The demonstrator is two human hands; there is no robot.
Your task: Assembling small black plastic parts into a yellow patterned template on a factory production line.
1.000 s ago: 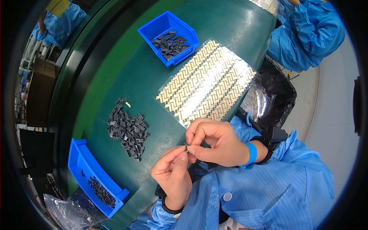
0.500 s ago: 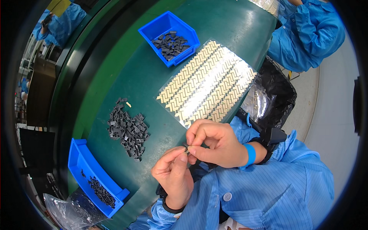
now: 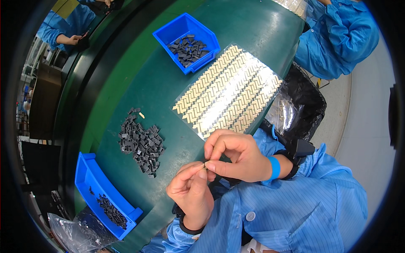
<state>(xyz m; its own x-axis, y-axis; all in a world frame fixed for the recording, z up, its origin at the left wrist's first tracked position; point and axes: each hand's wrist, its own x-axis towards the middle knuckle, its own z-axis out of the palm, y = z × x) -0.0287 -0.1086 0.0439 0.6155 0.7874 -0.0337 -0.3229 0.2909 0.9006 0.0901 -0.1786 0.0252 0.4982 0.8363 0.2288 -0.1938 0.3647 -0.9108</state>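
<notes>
My left hand (image 3: 193, 192) and my right hand (image 3: 237, 159) meet fingertip to fingertip over the table's near edge. Thumb and forefinger of each are closed in a pinch on one small dark piece (image 3: 205, 165), mostly covered by the fingers. Just beyond my right hand lies a clear sheet (image 3: 228, 90) bearing slanted rows of small cream-yellow strips. To the left of my hands a loose pile of small dark grey rectangular pieces (image 3: 141, 143) rests on the green table mat (image 3: 168, 126), with one yellow strip (image 3: 141, 114) at its far edge.
A blue bin (image 3: 158, 33) with dark pieces stands at the back. Another blue bin (image 3: 86, 168) with smaller dark bits sits at the lower left, beside a clear plastic bag (image 3: 71, 232). A black-lined waste bin (image 3: 310, 99) is at the right. Co-workers in blue (image 3: 337, 38) are nearby.
Both my hands stay almost in place, with slight finger shifts around the small dark piece. At the upper left, a co-worker's hands have come into clearer view.
</notes>
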